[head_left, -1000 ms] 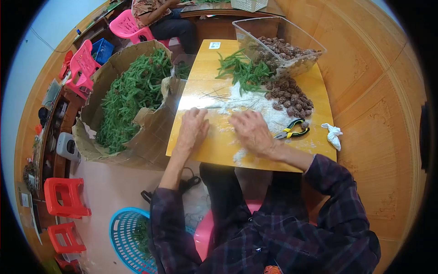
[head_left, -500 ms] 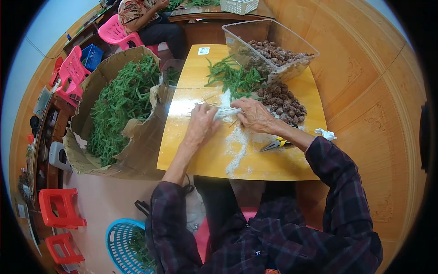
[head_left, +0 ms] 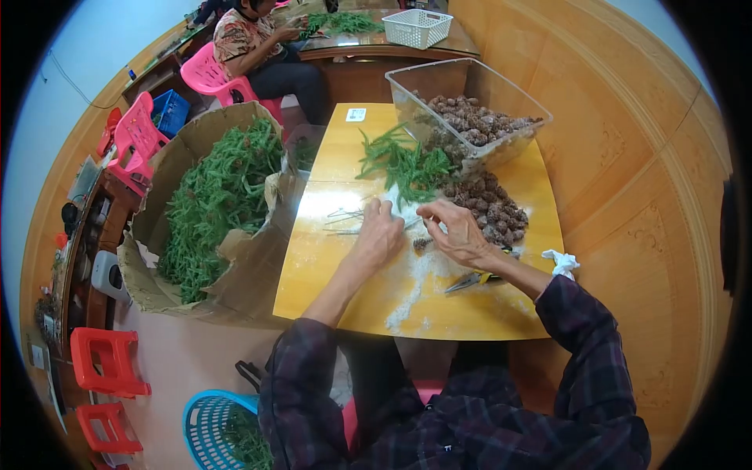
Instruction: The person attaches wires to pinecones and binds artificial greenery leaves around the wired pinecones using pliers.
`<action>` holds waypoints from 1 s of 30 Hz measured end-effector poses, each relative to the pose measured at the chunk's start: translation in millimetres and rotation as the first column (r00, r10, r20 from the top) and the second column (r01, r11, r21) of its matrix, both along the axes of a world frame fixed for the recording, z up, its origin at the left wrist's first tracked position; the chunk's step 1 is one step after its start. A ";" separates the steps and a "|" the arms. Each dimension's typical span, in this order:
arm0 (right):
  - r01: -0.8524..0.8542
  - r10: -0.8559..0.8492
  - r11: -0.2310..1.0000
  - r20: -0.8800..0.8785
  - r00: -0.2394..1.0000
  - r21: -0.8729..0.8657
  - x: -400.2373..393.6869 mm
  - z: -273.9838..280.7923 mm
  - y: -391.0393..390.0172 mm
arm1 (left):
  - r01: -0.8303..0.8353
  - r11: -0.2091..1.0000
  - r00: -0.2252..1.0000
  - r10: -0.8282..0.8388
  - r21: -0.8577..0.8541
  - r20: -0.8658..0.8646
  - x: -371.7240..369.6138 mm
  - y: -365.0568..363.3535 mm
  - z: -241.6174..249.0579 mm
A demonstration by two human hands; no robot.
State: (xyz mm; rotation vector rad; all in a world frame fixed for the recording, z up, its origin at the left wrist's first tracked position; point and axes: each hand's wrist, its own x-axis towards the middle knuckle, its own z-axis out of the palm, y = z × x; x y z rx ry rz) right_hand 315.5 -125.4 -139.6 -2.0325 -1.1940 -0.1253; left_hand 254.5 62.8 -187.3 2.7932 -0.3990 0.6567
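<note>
Over the middle of the yellow table [head_left: 329,282], my left hand [head_left: 379,237] has its fingers pressed together beside thin wires [head_left: 341,222]; what they pinch is too small to make out. Just to its right, my right hand [head_left: 460,233] is closed at thumb and forefinger, its hold also unclear. A small pine cone [head_left: 421,244] hangs or lies below the right fingertips. Green sprigs [head_left: 407,166] lie beyond both hands, with a pile of pine cones [head_left: 489,205] to the right. Pliers [head_left: 468,280] rest under my right wrist, near spilled white powder [head_left: 407,301].
A clear bin [head_left: 501,141] of cones stands at the table's back right. Left of the table is a cardboard box [head_left: 258,274] of greenery. Another person [head_left: 254,47] sits at a far table. A blue basket [head_left: 205,435] and red stools [head_left: 107,362] are on the floor.
The view has tilted up slightly, so the table sits lower. My left hand has moved right, closer to my right hand. A small cone now shows below my right fingertips.
</note>
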 end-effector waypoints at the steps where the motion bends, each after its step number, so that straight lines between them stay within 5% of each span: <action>1: -0.007 0.007 1.000 -0.011 1.000 0.002 -1.9 1.9 -1.2 | 0.019 1.000 1.000 -0.019 0.011 -0.005 -0.3 0.8 0.0; 7: -0.028 0.033 0.998 -0.094 0.995 0.058 -11.7 4.0 -10.7 | 0.153 0.988 0.984 -0.150 0.020 -0.099 3.5 9.2 12.4; 13: -0.001 0.010 0.994 -0.088 0.996 0.106 -8.8 5.2 -27.7 | 0.091 0.989 0.960 -0.118 -0.115 -0.255 0.2 33.9 26.1; 17: 0.026 -0.020 0.996 -0.078 0.997 0.083 -4.9 2.3 -37.5 | 0.147 0.986 0.959 -0.162 -0.078 -0.234 0.6 42.5 29.9; 21: 0.069 -0.055 0.990 -0.114 0.992 0.120 -4.8 1.3 -46.2 | -0.017 1.000 0.978 0.022 0.026 -0.206 -5.6 43.2 30.8; 27: 0.092 -0.082 0.990 -0.095 0.992 0.108 -13.8 -4.5 -50.6 | 0.036 0.999 0.992 -0.037 -0.011 -0.119 -9.8 18.6 29.2; 30: 0.094 -0.084 0.992 -0.111 0.990 0.086 -22.1 -0.8 -47.9 | 0.042 0.999 0.975 -0.044 -0.013 -0.217 -0.8 13.0 19.1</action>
